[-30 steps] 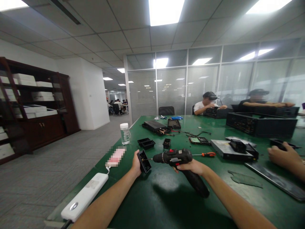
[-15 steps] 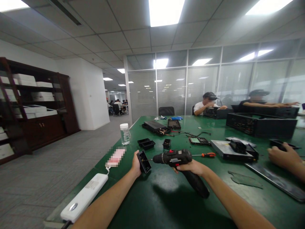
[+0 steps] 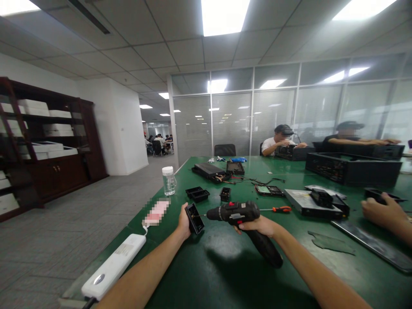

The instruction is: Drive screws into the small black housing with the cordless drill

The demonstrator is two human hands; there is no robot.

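Note:
My left hand (image 3: 184, 223) grips a small black plastic box (image 3: 195, 219) by its left side, its open face turned toward the drill. In my right hand (image 3: 259, 225) is a black cordless drill (image 3: 240, 213) with red accents, held level and pointing left. The drill's thin bit reaches into the open side of the box; its tip is too small to make out. Just beyond lie similar black plastic boxes, a pair (image 3: 198, 194) on the left and a single one (image 3: 225, 194). An orange-handled screwdriver (image 3: 282, 209) rests behind the drill.
A white power strip (image 3: 114, 266) lies along the left table edge, near a clear bottle (image 3: 168, 181). Opened electronics (image 3: 210, 171) and a metal drive (image 3: 309, 204) sit farther back. At right, a co-worker's hand (image 3: 381, 210) is near a dark flat panel (image 3: 373, 244). Two people sit beyond black cases (image 3: 350, 169).
My hands, the drill and the box are almost unmoved. At the far right, the seated person's outstretched arm has drawn back slightly.

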